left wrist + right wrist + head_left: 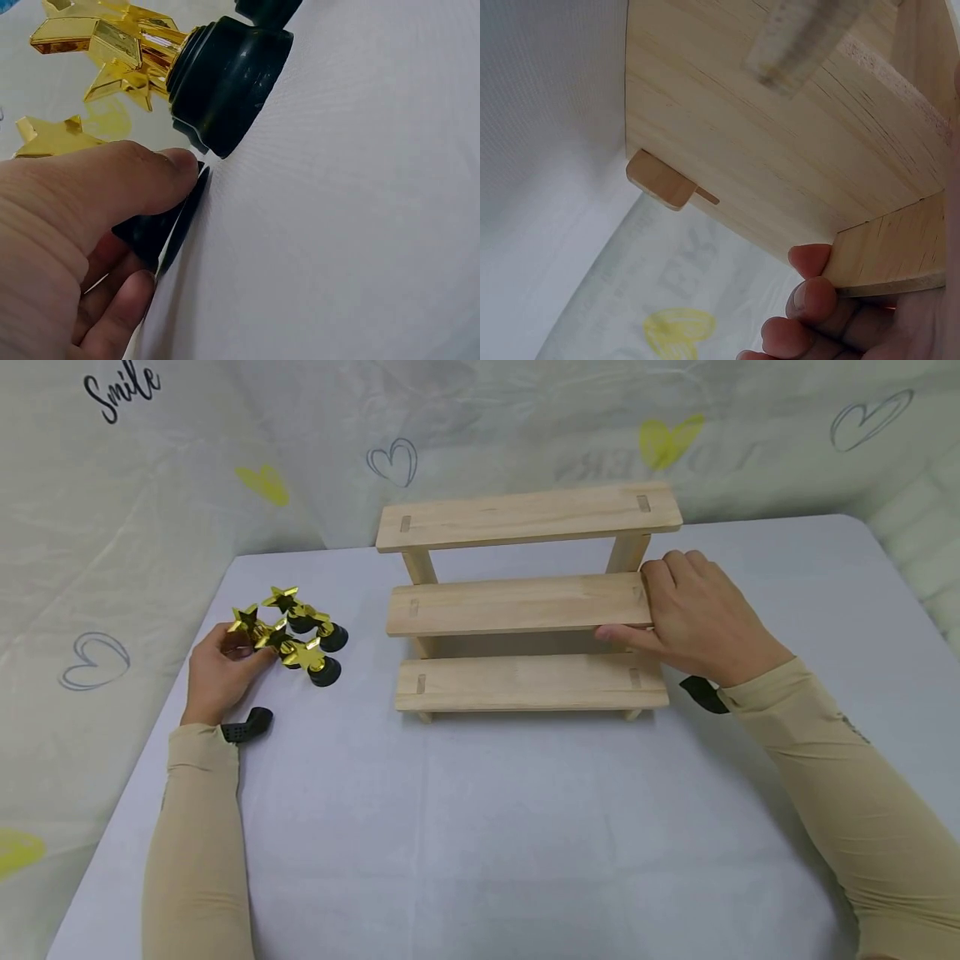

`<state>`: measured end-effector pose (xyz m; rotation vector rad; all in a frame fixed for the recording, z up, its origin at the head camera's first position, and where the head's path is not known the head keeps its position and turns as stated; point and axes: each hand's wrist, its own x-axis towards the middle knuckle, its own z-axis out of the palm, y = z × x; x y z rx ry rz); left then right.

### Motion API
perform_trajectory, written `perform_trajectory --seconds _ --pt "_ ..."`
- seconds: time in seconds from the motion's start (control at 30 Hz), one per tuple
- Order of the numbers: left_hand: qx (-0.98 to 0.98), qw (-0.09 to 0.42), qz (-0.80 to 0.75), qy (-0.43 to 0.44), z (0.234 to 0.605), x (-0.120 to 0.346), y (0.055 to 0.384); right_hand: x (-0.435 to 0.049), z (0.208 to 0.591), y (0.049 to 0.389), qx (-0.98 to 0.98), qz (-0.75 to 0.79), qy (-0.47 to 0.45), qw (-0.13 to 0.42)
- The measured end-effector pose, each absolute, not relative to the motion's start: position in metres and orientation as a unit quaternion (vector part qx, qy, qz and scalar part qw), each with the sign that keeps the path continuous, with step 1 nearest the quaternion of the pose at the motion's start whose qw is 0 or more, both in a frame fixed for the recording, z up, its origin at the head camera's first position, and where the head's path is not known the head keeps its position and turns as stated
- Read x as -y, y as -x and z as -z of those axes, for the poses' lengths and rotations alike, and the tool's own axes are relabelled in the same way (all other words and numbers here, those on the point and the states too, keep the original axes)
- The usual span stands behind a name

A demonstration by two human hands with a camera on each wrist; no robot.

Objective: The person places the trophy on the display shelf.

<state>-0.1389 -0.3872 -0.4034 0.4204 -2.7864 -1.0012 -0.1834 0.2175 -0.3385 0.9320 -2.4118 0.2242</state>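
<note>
My left hand (217, 675) is at the left of the table, thumb and fingers around the black base of a small gold star trophy (154, 232). Several more star trophies (325, 672) with black round bases stand close together just right of it. At the middle stands a three-tier wooden shelf (517, 606) of pale boards. My right hand (708, 618) grips the right end of its middle board, thumb along the front edge. From the right wrist, the fingers (814, 298) curl around the board's end beside the wooden side panel (727, 135).
A white cloth covers the table (480, 827). Behind it hangs a pale backdrop (480, 435) printed with hearts and lettering. Black wrist-camera mounts (251, 725) sit at both cuffs.
</note>
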Motion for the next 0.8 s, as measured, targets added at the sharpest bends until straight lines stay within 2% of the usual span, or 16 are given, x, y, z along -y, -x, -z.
perform_trajectory --seconds 0.4,0.8 --pt "0.925 0.081 0.339 -0.151 0.4053 0.3881 0.1411 -0.2183 0.3392 0.1844 0.895 -0.082 -0.347 0.267" --pt "0.908 0.109 0.369 -0.167 0.4031 0.3919 0.1419 -0.2173 0.3398 0.1855 0.892 -0.082 -0.351 0.272"
